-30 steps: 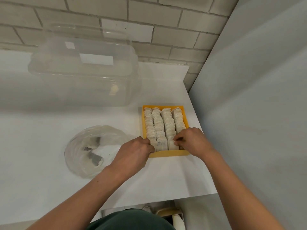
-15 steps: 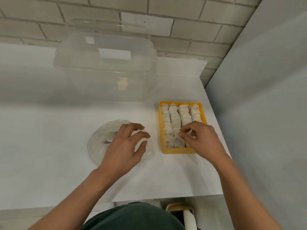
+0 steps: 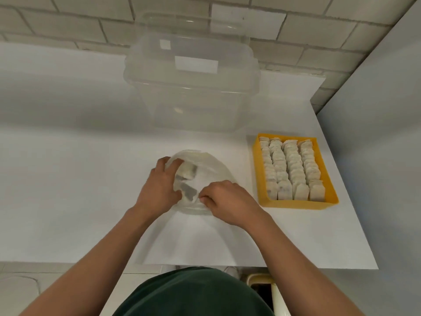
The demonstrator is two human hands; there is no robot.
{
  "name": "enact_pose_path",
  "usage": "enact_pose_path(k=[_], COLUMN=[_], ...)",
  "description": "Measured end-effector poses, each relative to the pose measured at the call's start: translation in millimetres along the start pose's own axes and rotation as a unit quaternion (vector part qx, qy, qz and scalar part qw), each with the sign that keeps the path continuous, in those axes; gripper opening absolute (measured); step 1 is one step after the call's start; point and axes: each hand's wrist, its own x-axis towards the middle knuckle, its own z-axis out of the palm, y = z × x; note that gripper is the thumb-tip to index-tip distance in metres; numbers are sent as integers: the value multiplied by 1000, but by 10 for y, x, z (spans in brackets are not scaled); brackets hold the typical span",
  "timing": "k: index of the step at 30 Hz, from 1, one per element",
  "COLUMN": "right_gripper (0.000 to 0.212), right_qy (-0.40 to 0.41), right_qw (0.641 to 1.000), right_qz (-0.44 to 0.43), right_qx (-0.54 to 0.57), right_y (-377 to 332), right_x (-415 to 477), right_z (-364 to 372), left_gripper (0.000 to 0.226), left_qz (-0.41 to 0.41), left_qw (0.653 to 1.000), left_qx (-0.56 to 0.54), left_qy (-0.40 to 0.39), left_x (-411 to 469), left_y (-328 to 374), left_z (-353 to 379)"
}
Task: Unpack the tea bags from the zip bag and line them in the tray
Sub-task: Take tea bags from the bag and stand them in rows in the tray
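Both hands are on the zip bag [image 3: 214, 172], which lies flat on the white counter [image 3: 68, 179] just left of the tray [image 3: 296, 204] and a little nearer the middle. The bag is slack, clear plastic, so it probably needs one hand to steady it while the other works its edge.

The left hand [image 3: 159, 190] does the steadying. It lies over the bag's left side, palm down and wrist straight, with its fingers curled round the far-left edge. I cannot tell whether the fingertips are inside the mouth or only on top of the film. The right hand [image 3: 227, 201] comes in from the near right with its knuckles up. Thumb and forefinger are closed in a pinch on the bag's near edge, close beside the left hand. This looks like a pull to spread the opening.

A few tea bags [image 3: 187, 172] are left in the bag, showing through the plastic between the two hands. The tray sits at the right end of the counter within easy reach. Its packed rows [image 3: 289, 169] stand on edge, four abreast and nearly full, so the task seems close to done.

A clear tub [image 3: 193, 92] stands at the far side against the tiled wall [image 3: 68, 21], out of the way of both forearms.
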Motion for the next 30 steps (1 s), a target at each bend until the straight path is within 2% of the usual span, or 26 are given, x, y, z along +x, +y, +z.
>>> enact_pose_path(k=[4, 9, 12, 15, 24, 30], right_gripper=[28, 34, 52, 77, 47, 26], right_qy=[9, 68, 69, 28, 98, 200], right_qw=[996, 991, 990, 994, 993, 976], right_qz=[88, 97, 90, 80, 54, 35], right_qx=[-17, 54, 78, 73, -43, -74], right_y=[67, -56, -135, -190, -255, -237], right_x=[125, 274, 373, 417, 497, 521], right_z=[8, -9, 25, 54, 255, 369], left_gripper=[79, 77, 73, 74, 85, 69], left_qz=[9, 39, 31, 25, 40, 50], left_qw=[995, 988, 987, 984, 977, 974], left_qx=[-85, -140, -155, -171, -190, -203], left_qy=[-60, -54, -36, -49, -91, -85], left_x=[99, 65, 42, 58, 122, 138], left_y=[20, -29, -79, -156, -329, -345], left_z=[-87, -124, -119, -129, -152, -168])
